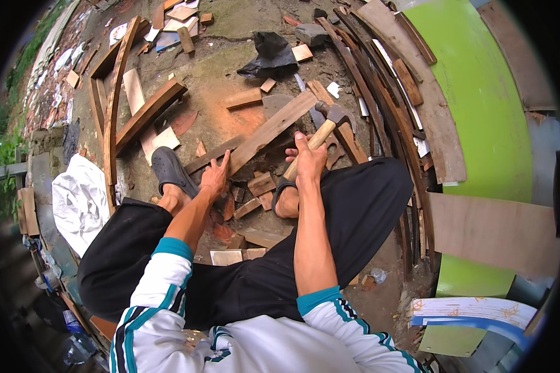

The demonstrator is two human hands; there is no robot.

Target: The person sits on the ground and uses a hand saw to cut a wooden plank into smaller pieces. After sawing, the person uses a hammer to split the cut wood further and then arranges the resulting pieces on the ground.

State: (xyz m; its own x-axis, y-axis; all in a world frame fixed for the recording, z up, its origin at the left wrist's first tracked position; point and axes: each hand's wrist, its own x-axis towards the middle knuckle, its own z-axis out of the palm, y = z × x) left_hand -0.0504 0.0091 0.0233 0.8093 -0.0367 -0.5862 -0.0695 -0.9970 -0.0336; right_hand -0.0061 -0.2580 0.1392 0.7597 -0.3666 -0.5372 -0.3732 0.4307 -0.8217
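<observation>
The right hand point(309, 160) is gripping a hammer point(322, 129) (wooden handle); the left hand point(215, 177), fingers spread, is pressing a plank point(269, 131).

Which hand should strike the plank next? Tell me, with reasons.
Probably the right hand: its fingers are already wrapped round the hammer, whose head is raised over the plank. The left hand rests on the plank's near end, steadying it.

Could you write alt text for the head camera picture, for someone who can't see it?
A squatting person's right hand grips a wooden-handled hammer while the left hand steadies a long plank on the ground, with wood scraps around their feet.
</observation>
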